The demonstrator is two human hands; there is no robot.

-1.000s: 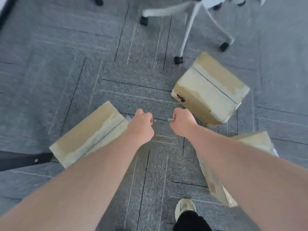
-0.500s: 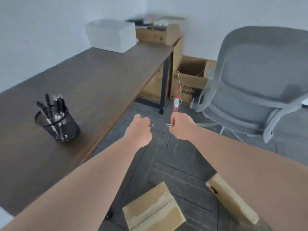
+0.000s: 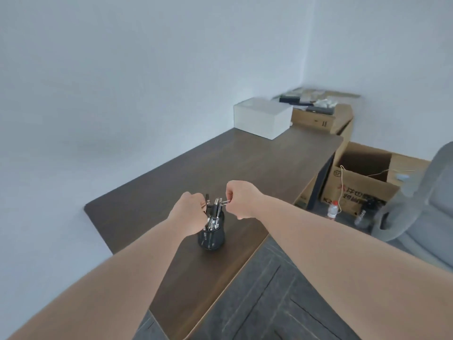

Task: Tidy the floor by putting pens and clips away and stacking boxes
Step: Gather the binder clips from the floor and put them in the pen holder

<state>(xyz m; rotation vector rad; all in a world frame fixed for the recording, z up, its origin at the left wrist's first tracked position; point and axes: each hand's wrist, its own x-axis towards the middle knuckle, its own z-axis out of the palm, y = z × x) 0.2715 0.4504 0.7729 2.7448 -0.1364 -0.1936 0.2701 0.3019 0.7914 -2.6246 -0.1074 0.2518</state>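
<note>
Hovering over the black mesh pen holder (image 3: 211, 238) on the dark counter (image 3: 257, 163), I have both hands curled shut. My left hand (image 3: 190, 213) pinches a small metal clip (image 3: 204, 205) just above the holder's rim; my right hand (image 3: 241, 200) grips another clip (image 3: 225, 201) beside the pens (image 3: 215, 212) standing upright inside. A white box (image 3: 262, 117) sits at the counter's far end, well apart.

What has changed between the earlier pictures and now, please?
Both hands rose from above the floor boxes to the pen holder on the desk. The left hand and right hand keep their grip on small metal clips.
</note>
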